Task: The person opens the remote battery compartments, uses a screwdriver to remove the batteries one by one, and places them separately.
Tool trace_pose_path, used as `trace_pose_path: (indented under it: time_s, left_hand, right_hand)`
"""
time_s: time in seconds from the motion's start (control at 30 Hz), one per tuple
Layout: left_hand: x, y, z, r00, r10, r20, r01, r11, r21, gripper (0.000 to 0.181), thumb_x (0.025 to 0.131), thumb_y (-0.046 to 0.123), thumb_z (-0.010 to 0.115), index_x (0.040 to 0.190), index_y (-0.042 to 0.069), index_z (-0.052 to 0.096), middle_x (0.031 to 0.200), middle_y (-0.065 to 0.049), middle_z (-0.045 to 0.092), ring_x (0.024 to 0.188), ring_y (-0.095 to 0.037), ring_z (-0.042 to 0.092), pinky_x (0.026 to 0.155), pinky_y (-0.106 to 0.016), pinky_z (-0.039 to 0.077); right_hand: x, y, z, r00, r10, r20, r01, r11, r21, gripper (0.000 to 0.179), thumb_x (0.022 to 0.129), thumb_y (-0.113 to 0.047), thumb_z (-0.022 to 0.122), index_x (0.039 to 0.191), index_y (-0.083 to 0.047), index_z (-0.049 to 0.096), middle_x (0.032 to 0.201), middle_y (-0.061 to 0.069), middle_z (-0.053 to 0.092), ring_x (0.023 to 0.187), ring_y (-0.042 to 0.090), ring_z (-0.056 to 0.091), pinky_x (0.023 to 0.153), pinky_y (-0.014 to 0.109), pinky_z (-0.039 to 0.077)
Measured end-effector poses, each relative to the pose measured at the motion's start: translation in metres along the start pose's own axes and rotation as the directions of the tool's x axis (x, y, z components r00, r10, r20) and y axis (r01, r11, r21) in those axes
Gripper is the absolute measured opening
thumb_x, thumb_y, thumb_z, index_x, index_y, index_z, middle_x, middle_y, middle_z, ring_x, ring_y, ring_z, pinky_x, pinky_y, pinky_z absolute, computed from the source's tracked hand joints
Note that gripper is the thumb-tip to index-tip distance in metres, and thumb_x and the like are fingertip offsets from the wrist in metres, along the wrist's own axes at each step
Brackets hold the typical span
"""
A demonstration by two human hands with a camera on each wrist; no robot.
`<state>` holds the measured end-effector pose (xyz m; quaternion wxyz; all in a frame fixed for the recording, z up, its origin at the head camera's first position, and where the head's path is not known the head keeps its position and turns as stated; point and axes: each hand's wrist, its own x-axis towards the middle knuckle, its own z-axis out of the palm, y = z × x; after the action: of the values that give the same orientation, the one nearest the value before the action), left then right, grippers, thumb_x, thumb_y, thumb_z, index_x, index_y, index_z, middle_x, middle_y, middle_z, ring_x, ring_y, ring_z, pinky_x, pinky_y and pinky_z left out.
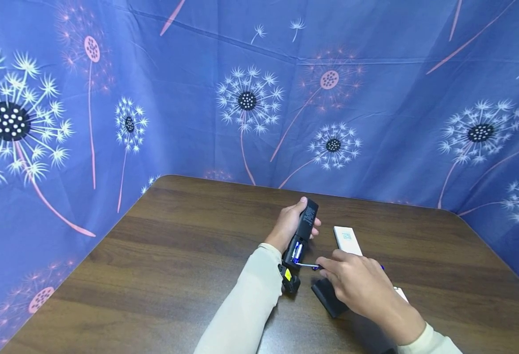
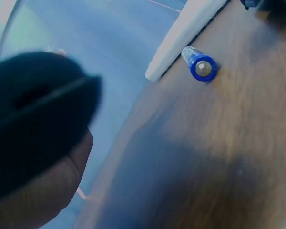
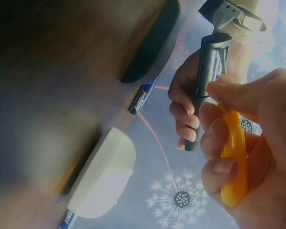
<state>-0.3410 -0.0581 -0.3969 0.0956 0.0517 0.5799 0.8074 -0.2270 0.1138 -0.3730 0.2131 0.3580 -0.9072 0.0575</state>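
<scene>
In the head view my left hand grips a black remote control, its back facing up. The battery compartment at the near end is uncovered, with blue-and-white batteries lying inside. My right hand holds a screwdriver, whose thin metal shaft reaches to the compartment's near end. Its orange handle shows in the right wrist view, wrapped by curled fingers. Whether the tip touches a battery cannot be made out. The left wrist view has the remote as a dark blur, with part of the left hand beneath.
A white remote lies right of the black one. A black round-edged object lies nearer, partly under the right hand. Loose blue batteries rest on the wooden table. Blue dandelion-print cloth hangs behind.
</scene>
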Motion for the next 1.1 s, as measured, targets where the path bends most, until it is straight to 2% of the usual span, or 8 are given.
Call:
trace_pose_path:
  time_s: [0.33,0.5,0.77,1.1]
  left_hand:
    - [0.0017,-0.0006,0.0032,0.999,-0.018,-0.034,0.017,1.0,-0.016,0.054,0.106,0.049,0.043,0.118,0.0,0.064,0.083,-0.012,0.072,0.056,-0.016,0.066,0.052,-0.028,0.054]
    - [0.0027,0.0,0.0024,0.998,-0.018,-0.054,0.018,1.0,-0.005,0.056,0.105,0.05,0.044,0.118,-0.001,0.064,0.086,-0.014,0.073,0.057,-0.016,0.067,0.053,-0.028,0.054]
    - [0.0027,-0.0012,0.0012,0.999,-0.02,-0.051,0.02,1.0,-0.002,0.054,0.105,0.049,0.044,0.116,0.001,0.065,0.086,-0.014,0.074,0.058,-0.017,0.068,0.054,-0.029,0.054]
    - [0.0017,0.0006,0.0003,0.998,-0.025,-0.065,0.025,1.0,-0.001,0.055,0.104,0.05,0.045,0.119,0.001,0.065,0.085,-0.013,0.074,0.058,-0.017,0.068,0.054,-0.029,0.055]
  right_hand:
    - [-0.0038,0.0001,0.0029,0.999,0.02,-0.047,-0.019,0.999,0.033,0.018,0.085,-0.017,0.08,0.097,-0.027,0.072,0.071,-0.02,0.041,0.053,-0.004,0.033,0.042,0.022,0.03]
    - [-0.0034,-0.001,0.003,0.999,0.024,-0.047,-0.023,0.999,0.029,0.018,0.084,-0.016,0.081,0.097,-0.025,0.072,0.072,-0.018,0.043,0.054,-0.003,0.035,0.042,0.022,0.032]
    - [-0.0027,-0.0021,0.0023,0.998,0.013,-0.054,-0.013,1.0,0.001,0.017,0.083,-0.017,0.081,0.094,-0.025,0.07,0.07,-0.018,0.042,0.053,-0.001,0.036,0.041,0.024,0.032]
    - [-0.0026,-0.0034,0.0006,0.999,0.035,-0.038,-0.035,0.999,0.001,0.017,0.085,-0.018,0.08,0.099,-0.024,0.073,0.071,-0.017,0.046,0.054,-0.002,0.038,0.042,0.023,0.033]
